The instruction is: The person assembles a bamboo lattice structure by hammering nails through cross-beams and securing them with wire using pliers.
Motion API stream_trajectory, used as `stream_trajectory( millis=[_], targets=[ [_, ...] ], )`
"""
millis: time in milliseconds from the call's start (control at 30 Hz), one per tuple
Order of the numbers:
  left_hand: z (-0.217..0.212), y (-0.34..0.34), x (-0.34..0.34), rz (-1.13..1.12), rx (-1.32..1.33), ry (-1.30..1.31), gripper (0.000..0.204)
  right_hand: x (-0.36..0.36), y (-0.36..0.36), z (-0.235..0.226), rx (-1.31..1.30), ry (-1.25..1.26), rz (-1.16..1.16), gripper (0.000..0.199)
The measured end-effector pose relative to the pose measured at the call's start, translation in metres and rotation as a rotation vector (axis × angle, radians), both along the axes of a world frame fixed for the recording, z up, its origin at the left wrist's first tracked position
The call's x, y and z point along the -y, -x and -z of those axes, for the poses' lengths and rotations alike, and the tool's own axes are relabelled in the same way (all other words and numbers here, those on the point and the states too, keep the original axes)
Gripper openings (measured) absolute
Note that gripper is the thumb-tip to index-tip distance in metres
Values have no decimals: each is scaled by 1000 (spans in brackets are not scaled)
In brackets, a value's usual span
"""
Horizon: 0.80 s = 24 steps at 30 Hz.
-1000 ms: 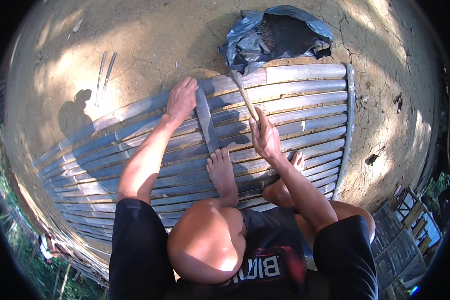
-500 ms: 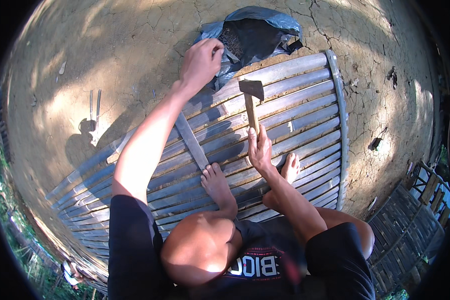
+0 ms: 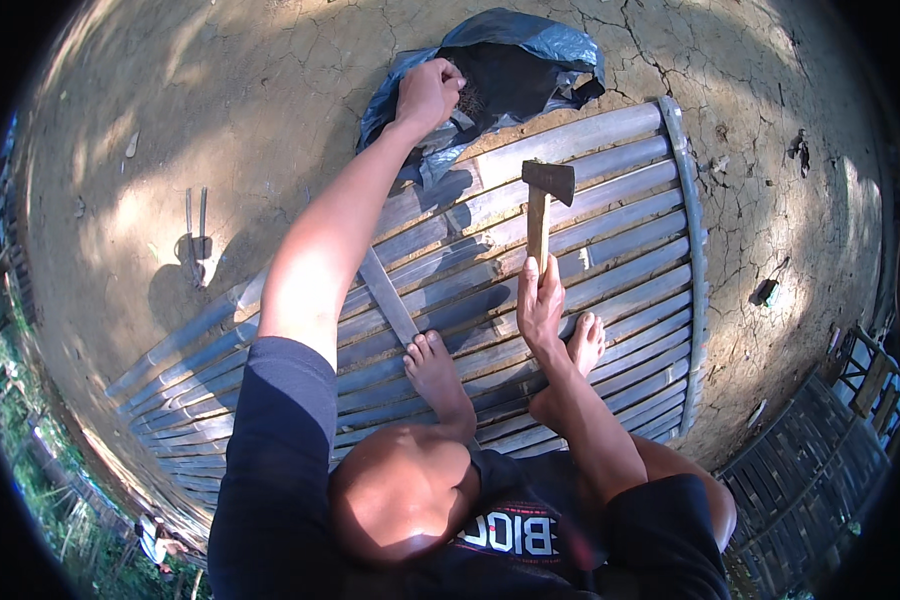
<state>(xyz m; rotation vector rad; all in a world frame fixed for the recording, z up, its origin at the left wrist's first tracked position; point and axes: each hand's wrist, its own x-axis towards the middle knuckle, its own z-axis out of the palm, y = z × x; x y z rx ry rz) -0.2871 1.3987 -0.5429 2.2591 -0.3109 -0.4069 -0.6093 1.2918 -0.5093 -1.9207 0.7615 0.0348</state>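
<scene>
My right hand [image 3: 541, 305] grips the wooden handle of a hatchet [image 3: 548, 182], its dark head pointing away from me above the bamboo slats. At the far side, my left hand [image 3: 431, 97] is over the left part of a crumpled dark blue plastic bag [image 3: 535, 35]. Its fingers are curled together; whatever they may hold is too small to make out. Beside those fingertips, a pile of thin dark nails [image 3: 473, 100] shows inside the opened bag.
A slatted bamboo panel [image 3: 595, 250] lies under my feet, with a curved bamboo edge strip [image 3: 692, 220] at its right. One flat bamboo strip [image 3: 388, 298] crosses the slats by my left foot. Two thin upright sticks [image 3: 197, 235] cast shadows on the cracked earth at left.
My left hand has reached farther and slightly right, over the bag's opening. My right hand has shifted right with the hatchet, still gripping its handle.
</scene>
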Motion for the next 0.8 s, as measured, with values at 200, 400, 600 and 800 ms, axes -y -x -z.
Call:
stream_trajectory(
  millis=[200,400,600,800],
  targets=[
    [-51,33,-51,-325,-352,714,15,-5,-4,-7,10,23,-57,31],
    [-78,210,-150,-608,-260,510,11,-16,-36,-21,-165,-24,-571,42],
    [-22,329,-148,-354,-112,240,7,-41,-140,-31,-171,-119,-908,41],
    [-20,336,-149,-387,-100,249,10,-41,-194,-22,-314,-69,-1272,42]
  ],
)
